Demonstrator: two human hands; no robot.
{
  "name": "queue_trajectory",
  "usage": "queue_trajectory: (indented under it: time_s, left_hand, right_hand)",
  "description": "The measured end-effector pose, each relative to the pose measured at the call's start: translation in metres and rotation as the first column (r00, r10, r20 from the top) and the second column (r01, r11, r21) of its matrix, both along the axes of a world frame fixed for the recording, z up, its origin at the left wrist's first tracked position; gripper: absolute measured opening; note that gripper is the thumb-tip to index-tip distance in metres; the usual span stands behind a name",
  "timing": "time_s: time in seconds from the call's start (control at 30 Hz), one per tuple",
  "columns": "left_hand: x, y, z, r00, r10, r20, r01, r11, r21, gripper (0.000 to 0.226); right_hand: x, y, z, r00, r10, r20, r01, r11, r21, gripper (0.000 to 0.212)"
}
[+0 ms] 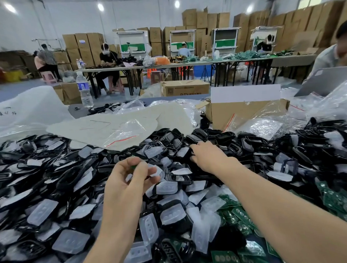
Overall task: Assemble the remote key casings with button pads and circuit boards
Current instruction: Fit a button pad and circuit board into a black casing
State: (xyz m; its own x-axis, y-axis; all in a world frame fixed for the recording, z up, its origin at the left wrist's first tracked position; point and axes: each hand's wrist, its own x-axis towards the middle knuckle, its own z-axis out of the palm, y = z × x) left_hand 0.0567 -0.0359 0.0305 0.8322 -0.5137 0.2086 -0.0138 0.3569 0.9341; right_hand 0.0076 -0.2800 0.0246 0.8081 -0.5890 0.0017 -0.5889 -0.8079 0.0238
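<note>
**Left hand [131, 179] pinching a green board [133, 166]; right hand [206, 157] among casings [224, 137]**

Hold that pinch steady, well to the near side of the cardboard box [245, 112]. Right fingers bent onto black casings just short of the box; cannot tell whether gripping. Lift one casing clear of its neighbours. Counted: two hands, one held board, one box; casings, clear pads [167, 188] and loose boards [238, 218] heaped past counting.

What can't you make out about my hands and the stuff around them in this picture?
- Head view: the green piece in the left hand, mostly covered by its fingers; kind unclear.
- Head view: whether the right hand grips any black casings; its back hides the fingertips.
- Head view: inside of the cardboard box, hidden by its wall.
- Head view: writing on the white bag, too small.
</note>
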Motion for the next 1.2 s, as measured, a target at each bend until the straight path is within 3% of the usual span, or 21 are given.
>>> queue_trajectory:
  time_s: [0.03,0.13,0.2,0.23,0.27,0.33,0.43,0.57,0.63,0.83,1.03,1.2]
  left_hand:
    - [-0.001,0.002,-0.002,1.0,0.013,0.006,-0.013,1.0,0.017,0.007]
    - [-0.005,0.005,-0.006,0.997,0.015,0.081,-0.023,0.994,0.104,0.033]
    - [-0.01,0.009,-0.005,0.991,-0.002,0.134,-0.016,0.991,0.134,0.043]
    - [-0.012,0.01,-0.005,0.989,-0.012,0.151,-0.009,0.99,0.138,0.048]
    - [-0.016,0.012,-0.005,0.985,-0.026,0.169,0.002,0.99,0.141,0.051]
    - [-0.023,0.015,-0.004,0.977,-0.049,0.207,0.015,0.987,0.162,0.054]
    - [-0.034,0.016,-0.005,0.966,-0.063,0.252,0.012,0.98,0.197,0.047]
    - [-0.043,0.017,-0.006,0.915,-0.109,0.388,0.004,0.966,0.26,0.044]
    - [-0.045,0.019,-0.008,0.903,-0.139,0.406,0.013,0.954,0.299,0.053]
    - [-0.041,0.024,-0.014,0.89,-0.118,0.44,-0.037,0.943,0.33,0.048]
    - [-0.041,0.023,-0.016,0.891,-0.042,0.451,-0.082,0.964,0.253,0.032]
    - [-0.044,0.022,-0.018,0.875,-0.008,0.484,-0.126,0.962,0.243,0.029]
  right_hand:
    - [-0.003,0.002,-0.002,1.0,0.014,0.02,-0.013,0.999,-0.033,0.033]
    - [-0.018,0.009,-0.001,0.983,0.018,0.184,-0.004,0.997,-0.08,0.026]
    - [-0.031,0.021,0.005,0.895,-0.074,0.439,0.03,0.994,0.107,0.029]
    - [-0.038,0.03,0.008,0.8,-0.162,0.577,-0.001,0.962,0.272,0.028]
    - [-0.045,0.04,0.011,0.681,-0.278,0.678,-0.088,0.888,0.452,0.023]
    - [-0.061,0.065,0.014,0.468,-0.529,0.708,-0.344,0.629,0.697,0.019]
    - [-0.086,0.1,0.008,0.333,-0.735,0.59,-0.584,0.331,0.741,0.017]
    - [-0.098,0.122,-0.003,0.359,-0.829,0.429,-0.705,0.059,0.706,0.021]
    - [-0.097,0.127,-0.003,0.389,-0.828,0.404,-0.729,-0.009,0.684,0.024]
    - [-0.09,0.132,-0.005,0.372,-0.818,0.44,-0.726,0.038,0.686,0.025]
    - [-0.091,0.127,-0.007,0.371,-0.866,0.334,-0.731,-0.051,0.681,0.026]
    - [-0.092,0.132,0.0,0.355,-0.894,0.274,-0.816,-0.153,0.558,0.018]
